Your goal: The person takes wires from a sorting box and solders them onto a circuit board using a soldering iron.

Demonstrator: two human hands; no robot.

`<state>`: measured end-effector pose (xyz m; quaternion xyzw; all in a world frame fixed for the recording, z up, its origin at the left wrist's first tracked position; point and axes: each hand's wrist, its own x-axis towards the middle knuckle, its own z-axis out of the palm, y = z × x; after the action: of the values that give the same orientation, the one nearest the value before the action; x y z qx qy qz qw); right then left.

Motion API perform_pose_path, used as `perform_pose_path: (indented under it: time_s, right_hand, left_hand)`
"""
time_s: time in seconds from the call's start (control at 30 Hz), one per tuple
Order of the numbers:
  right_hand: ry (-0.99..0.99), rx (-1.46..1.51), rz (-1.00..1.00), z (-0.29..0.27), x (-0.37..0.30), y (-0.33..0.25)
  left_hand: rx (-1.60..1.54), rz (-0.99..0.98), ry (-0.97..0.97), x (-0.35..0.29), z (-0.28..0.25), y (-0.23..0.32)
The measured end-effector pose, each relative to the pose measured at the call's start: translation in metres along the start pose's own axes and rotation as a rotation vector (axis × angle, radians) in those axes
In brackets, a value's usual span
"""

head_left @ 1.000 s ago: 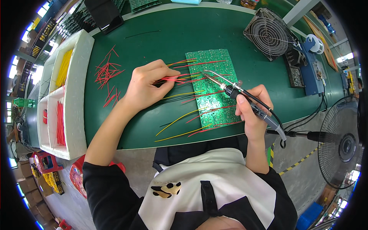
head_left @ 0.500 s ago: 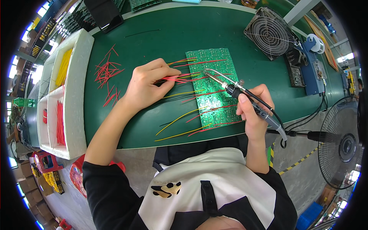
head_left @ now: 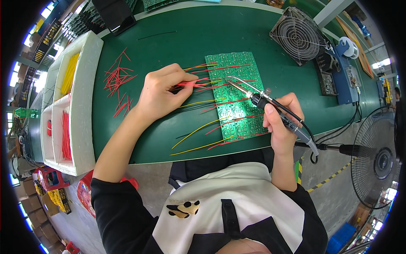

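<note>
My left hand (head_left: 167, 91) is closed in a pinch on several red wires (head_left: 186, 84) at the left edge of a green circuit board panel (head_left: 241, 91). My right hand (head_left: 284, 122) grips a soldering iron (head_left: 264, 103) with a thin metal feed tube along it. Its tip meets the board's upper middle, near the ends of the held wires. Red, yellow and black wires run from the board leftward; a yellow wire (head_left: 194, 130) curves over the mat below my left hand.
Loose red wires (head_left: 119, 79) lie left on the green table (head_left: 203, 29). A white foam box (head_left: 86, 106) of yellow and red wires stands beyond them. At the right are a square fan (head_left: 296, 36), a blue soldering station (head_left: 344, 76) and a standing fan (head_left: 380, 161).
Both hands stay nearly in place. The soldering iron and my right hand have shifted very slightly to the right; the wires in my left hand have moved a little.
</note>
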<state>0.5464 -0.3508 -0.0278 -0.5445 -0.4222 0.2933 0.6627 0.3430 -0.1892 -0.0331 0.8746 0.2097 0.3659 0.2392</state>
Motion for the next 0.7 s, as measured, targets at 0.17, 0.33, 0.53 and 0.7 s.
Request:
perform_pose_path:
  time_s: [0.17, 0.33, 0.53, 0.7]
  right_hand:
    - [-0.013, -0.011, -0.007, -0.001, 0.0001, 0.0007]
    - [-0.01, -0.021, 0.005, -0.0003, 0.0002, -0.0006]
    - [-0.009, -0.034, -0.001, 0.0015, 0.0008, -0.0022]
    - [-0.007, -0.034, -0.009, -0.0004, 0.0009, -0.0012]
  left_hand:
    - [0.004, -0.011, 0.007, 0.0002, 0.0002, 0.0009]
    - [0.022, -0.003, 0.019, 0.0, 0.001, 0.0]
    - [0.041, 0.006, 0.03, 0.0005, 0.0007, 0.001]
    - [0.05, 0.02, 0.042, 0.0009, 0.0014, 0.0011]
